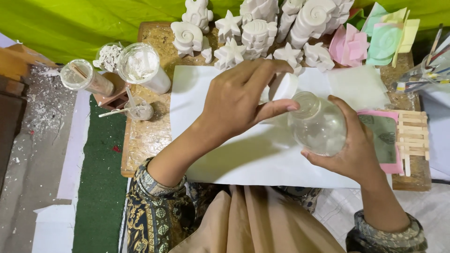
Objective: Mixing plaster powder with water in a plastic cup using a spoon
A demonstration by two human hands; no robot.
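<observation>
Clear bottle (318, 129), frame centre-right above white sheet (225, 159): cradled in right hand (351, 150), fingers wrapped round body. Left hand (239, 98) pinching white cap (283, 86) by the neck. Probably light, smooth, slippery; best gripped round body.

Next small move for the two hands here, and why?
Probably lift the white cap clear. The left hand pinches it right at the mouth of the clear bottle, which the right hand cradles tilted over the white sheet.
</observation>
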